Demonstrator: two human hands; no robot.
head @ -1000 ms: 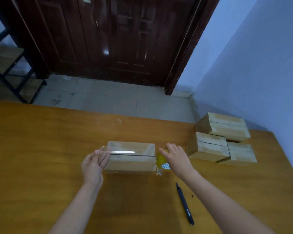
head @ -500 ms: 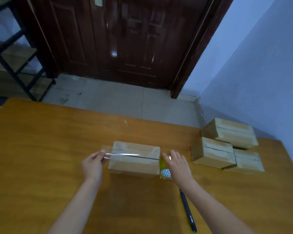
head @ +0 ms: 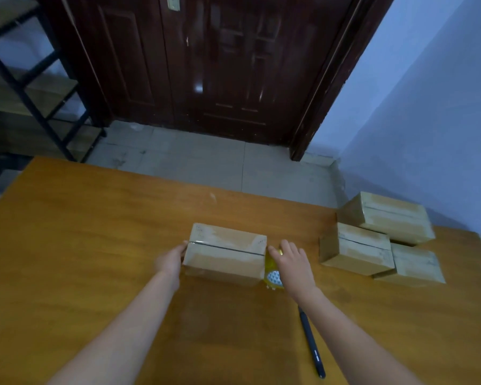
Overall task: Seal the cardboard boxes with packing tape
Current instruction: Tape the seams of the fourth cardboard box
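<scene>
Cardboard box [head: 225, 252], seam dark along its top; left hand [head: 170, 259] presses its left end flat, right hand [head: 292, 261] grips the yellow tape roll [head: 272, 276] at its right. Orange wooden surface [head: 95, 245]; dark door [head: 206, 65] beyond the box.

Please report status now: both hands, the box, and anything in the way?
Left hand presses left end of box. Right hand holds tape roll at right end. Pen lies nearby, not in the way.
</scene>
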